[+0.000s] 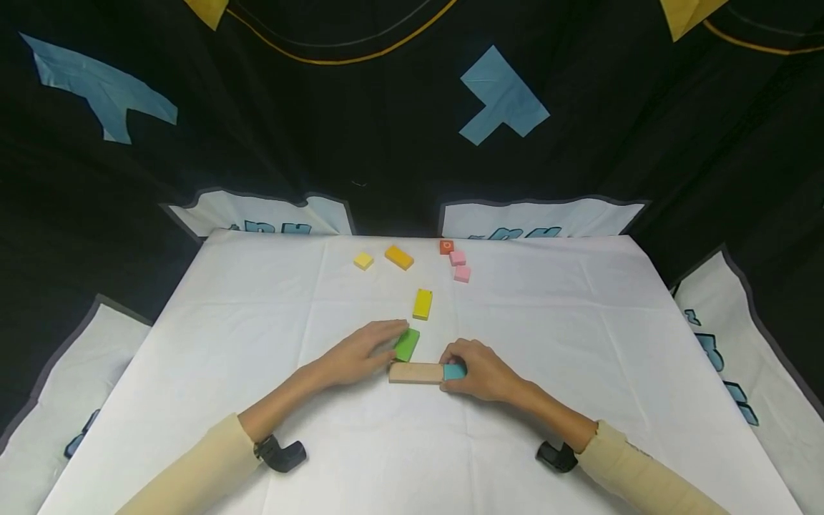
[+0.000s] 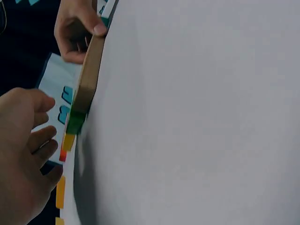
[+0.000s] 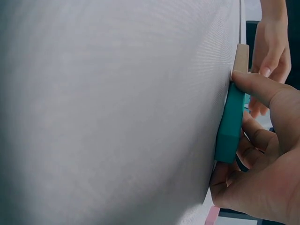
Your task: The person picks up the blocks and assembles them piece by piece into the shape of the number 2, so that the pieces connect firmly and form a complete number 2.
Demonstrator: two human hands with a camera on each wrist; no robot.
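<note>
A plain wooden block (image 1: pixel 415 373) and a teal block (image 1: pixel 453 371) lie end to end in a row on the white cloth. My right hand (image 1: pixel 479 370) holds the teal block between thumb and fingers; in the right wrist view its thumb (image 3: pixel 255 84) lies where the teal and wooden blocks meet. Behind the wooden block's left part lies a green block (image 1: pixel 407 345), slightly slanted. My left hand (image 1: pixel 360 352) is beside the green block's left side, fingers loosely bent. A gap shows between those fingers (image 2: pixel 44 136) and the green block (image 2: pixel 75 123) in the left wrist view.
A yellow block (image 1: pixel 422 305) lies beyond the green one. Farther back are a small yellow block (image 1: pixel 363 260), an orange block (image 1: pixel 399 257), a red block (image 1: pixel 447 247) and two pink blocks (image 1: pixel 462 274). Dark cloth (image 1: pixel 386 157) hangs behind the table.
</note>
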